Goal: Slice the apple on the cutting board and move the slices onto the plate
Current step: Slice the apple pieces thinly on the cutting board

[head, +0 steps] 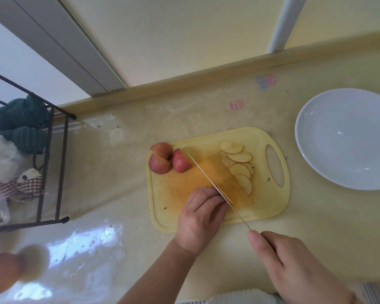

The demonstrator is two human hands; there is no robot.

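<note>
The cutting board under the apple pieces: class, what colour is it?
Pale yellow, seen in the head view: the cutting board.

Left hand [201,218] hides the piece under it.

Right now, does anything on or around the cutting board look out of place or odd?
Mostly tidy. Dark specks, probably seeds, lie scattered on the cutting board, and an orange stain discolours its middle. The plate holds no slices yet.
</note>
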